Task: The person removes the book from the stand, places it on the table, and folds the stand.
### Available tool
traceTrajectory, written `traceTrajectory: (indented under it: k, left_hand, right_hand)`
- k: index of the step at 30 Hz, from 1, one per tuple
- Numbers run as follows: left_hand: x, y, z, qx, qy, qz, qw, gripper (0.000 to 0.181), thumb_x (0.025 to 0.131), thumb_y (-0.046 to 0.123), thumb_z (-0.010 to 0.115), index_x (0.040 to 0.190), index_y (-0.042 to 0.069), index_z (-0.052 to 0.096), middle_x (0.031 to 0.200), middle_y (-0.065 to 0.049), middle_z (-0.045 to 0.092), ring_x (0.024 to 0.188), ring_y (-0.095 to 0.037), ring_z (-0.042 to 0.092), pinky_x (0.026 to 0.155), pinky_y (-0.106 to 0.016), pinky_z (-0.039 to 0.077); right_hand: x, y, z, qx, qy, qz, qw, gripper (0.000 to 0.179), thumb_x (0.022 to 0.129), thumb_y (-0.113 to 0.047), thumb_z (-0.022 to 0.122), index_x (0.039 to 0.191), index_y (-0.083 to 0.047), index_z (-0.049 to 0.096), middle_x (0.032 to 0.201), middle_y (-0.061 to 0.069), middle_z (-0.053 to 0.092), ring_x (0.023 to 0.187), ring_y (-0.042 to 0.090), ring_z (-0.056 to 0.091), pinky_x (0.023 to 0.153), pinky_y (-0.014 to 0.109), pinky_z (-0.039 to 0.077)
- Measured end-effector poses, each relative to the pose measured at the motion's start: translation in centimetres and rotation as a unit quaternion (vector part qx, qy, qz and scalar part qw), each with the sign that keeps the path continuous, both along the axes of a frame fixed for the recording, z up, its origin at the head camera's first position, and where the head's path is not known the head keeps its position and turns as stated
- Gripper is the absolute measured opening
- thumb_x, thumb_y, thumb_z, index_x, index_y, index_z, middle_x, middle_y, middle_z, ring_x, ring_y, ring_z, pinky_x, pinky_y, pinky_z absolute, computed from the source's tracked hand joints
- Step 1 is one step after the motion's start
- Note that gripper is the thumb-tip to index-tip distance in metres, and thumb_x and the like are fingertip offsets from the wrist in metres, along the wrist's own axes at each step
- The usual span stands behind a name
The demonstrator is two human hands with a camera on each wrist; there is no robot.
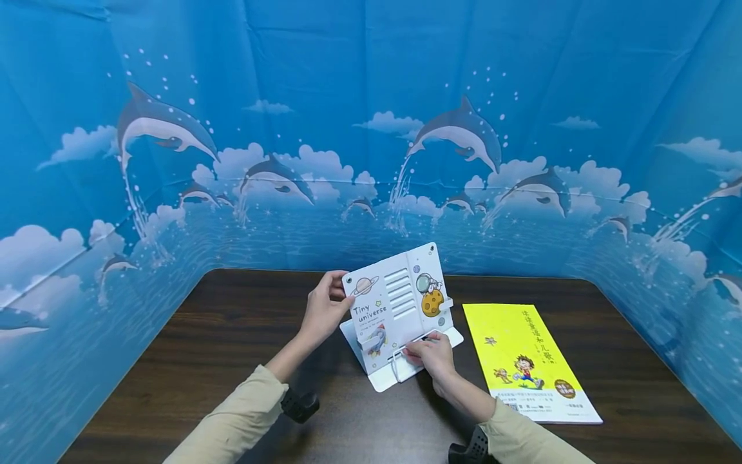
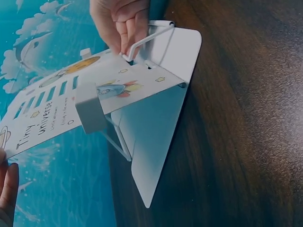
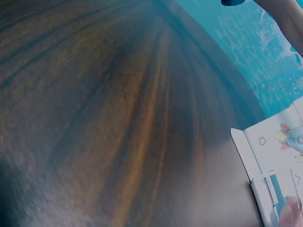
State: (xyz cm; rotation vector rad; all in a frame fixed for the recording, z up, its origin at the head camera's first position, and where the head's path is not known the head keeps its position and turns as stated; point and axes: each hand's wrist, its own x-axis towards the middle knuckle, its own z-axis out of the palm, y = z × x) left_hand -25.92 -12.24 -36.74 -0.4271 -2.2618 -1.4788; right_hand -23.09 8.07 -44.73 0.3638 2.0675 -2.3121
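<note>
A white book stand (image 1: 379,322) printed with "Tiny universe", a planet, a rocket and an astronaut stands tilted on its base plate. My left hand (image 1: 327,306) holds the panel's upper left corner, thumb on the printed face and fingers behind. At the lower front edge, my right hand (image 1: 433,357) pinches the stand beside a white wire bracket (image 2: 151,40). The left wrist view shows the panel propped over the base (image 2: 156,137), with a wire support behind it. Only fingertips of the right hand (image 3: 289,213) show in the right wrist view.
A yellow children's book (image 1: 522,348) lies flat on the dark wooden table (image 1: 232,335), right of the stand. Behind the table's far edge hangs a blue curtain (image 1: 348,129) printed with dolphins. A dark device is strapped at each wrist.
</note>
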Motion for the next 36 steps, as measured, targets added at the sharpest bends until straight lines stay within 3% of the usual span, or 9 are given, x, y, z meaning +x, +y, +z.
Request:
traceTrajectory:
  k: [8,20,27,29,36]
  left_hand:
    - [0.6,0.1,-0.3,-0.009,0.019,0.003,0.9998,0.045,0.075,-0.008,0.066,0.117,-0.001,0.050,0.095,-0.013,0.058,0.076,-0.021,0.059,0.062,-0.025,0.053]
    - [1.6,0.1,-0.7,-0.017,0.051,-0.010,0.9985,0.046,0.073,-0.007,0.069,0.115,0.001,0.051,0.093,-0.011,0.059,0.073,-0.018,0.059,0.060,-0.024,0.053]
    - [2.3,0.4,-0.8,-0.021,0.051,-0.031,0.9980,0.047,0.072,-0.005,0.072,0.114,0.001,0.053,0.093,-0.009,0.060,0.074,-0.017,0.059,0.061,-0.022,0.052]
    - [2.7,0.6,-0.6,-0.021,0.049,-0.032,0.9981,0.048,0.070,-0.005,0.072,0.114,0.000,0.053,0.092,-0.010,0.060,0.074,-0.018,0.060,0.061,-0.024,0.053]
    - [5.0,1.4,1.8,-0.017,0.078,-0.054,0.9954,0.045,0.069,-0.009,0.071,0.111,-0.009,0.053,0.089,-0.018,0.059,0.072,-0.029,0.060,0.060,-0.030,0.053]
  right_hand:
    - [-0.4,0.6,0.2,-0.005,-0.008,0.029,0.9995,0.052,0.079,0.008,0.059,0.115,0.009,0.022,0.069,0.007,0.062,0.057,0.010,0.062,0.054,0.020,0.052]
    - [-1.8,1.4,0.3,0.024,-0.021,0.063,0.9975,0.052,0.080,0.010,0.055,0.119,0.008,0.022,0.074,0.010,0.057,0.055,0.011,0.059,0.052,0.021,0.051]
    - [-2.8,2.5,0.6,0.075,-0.045,0.096,0.9916,0.049,0.082,0.005,0.055,0.122,0.005,0.027,0.079,0.012,0.058,0.057,0.012,0.059,0.054,0.022,0.051]
    - [-3.0,2.7,0.6,0.085,-0.045,0.106,0.9897,0.048,0.082,0.003,0.056,0.122,0.005,0.029,0.081,0.012,0.059,0.059,0.012,0.059,0.056,0.022,0.051]
    - [-4.0,3.5,0.3,0.084,-0.033,0.131,0.9873,0.046,0.083,0.002,0.055,0.122,0.004,0.032,0.084,0.012,0.060,0.062,0.015,0.060,0.059,0.024,0.052]
